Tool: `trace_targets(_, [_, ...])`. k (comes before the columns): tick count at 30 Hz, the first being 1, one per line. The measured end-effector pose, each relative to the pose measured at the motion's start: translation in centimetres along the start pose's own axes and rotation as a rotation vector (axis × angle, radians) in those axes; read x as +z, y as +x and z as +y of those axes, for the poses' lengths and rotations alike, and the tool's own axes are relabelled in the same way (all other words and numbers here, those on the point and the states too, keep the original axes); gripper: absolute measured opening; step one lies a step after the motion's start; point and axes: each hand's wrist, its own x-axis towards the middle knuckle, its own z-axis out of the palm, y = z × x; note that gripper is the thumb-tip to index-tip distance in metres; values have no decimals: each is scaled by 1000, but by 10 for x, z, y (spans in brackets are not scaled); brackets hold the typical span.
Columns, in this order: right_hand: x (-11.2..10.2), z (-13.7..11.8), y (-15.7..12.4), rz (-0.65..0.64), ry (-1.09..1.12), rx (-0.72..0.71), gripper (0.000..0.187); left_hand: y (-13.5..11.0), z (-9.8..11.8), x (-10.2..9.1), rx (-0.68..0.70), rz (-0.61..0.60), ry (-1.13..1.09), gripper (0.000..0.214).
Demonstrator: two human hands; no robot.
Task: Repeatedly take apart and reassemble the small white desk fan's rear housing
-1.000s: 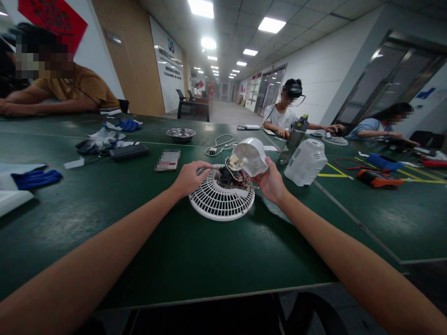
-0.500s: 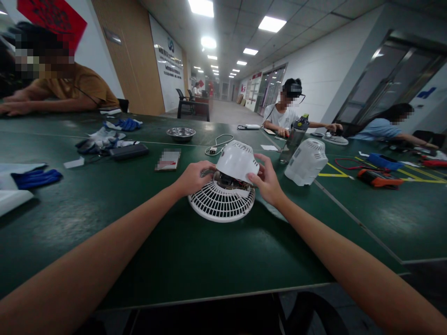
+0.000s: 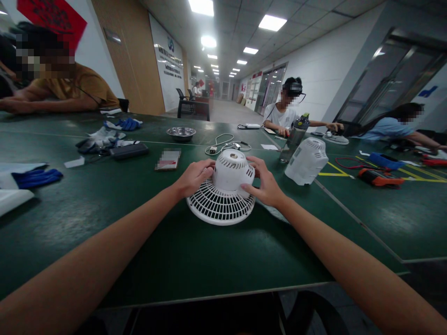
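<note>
A white round fan grille (image 3: 218, 208) lies flat on the green table (image 3: 195, 251) in front of me. On its middle sits a white domed motor cover (image 3: 233, 175) with a round hole on top. My left hand (image 3: 193, 177) is curled against the cover's left side. My right hand (image 3: 264, 182) wraps its right side, fingers on the shell. Both hands press on the cover from opposite sides. The motor and wires under it are hidden.
A second white fan housing (image 3: 306, 161) stands to the right, a bottle (image 3: 295, 135) behind it. A phone (image 3: 168, 159), a white cable (image 3: 222, 144), a metal bowl (image 3: 180, 134) and blue gloves (image 3: 37, 177) lie further off. Other people sit at the far left and right.
The cover was tilted up in my right hand, showing the motor and wires. It has come down over the motor and now sits level on the grille, with both hands on it.
</note>
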Motion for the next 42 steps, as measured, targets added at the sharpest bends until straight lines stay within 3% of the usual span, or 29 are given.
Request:
trace_targets(7, [0,-2,1,-102,-12,50,86,1,1,3,11,-93,229,65])
trace_targets(17, [-2,-7,2,-93,43,97,83,1,6,2,-36,-104,193,70])
trace_targets(35, [-7,-5,3,-115,124,88,85,2,11,0,19,-146,193,66])
trace_targets(42, [-5,-11,2,-111,44,80,86,3,20,0,-32,-168,181,71])
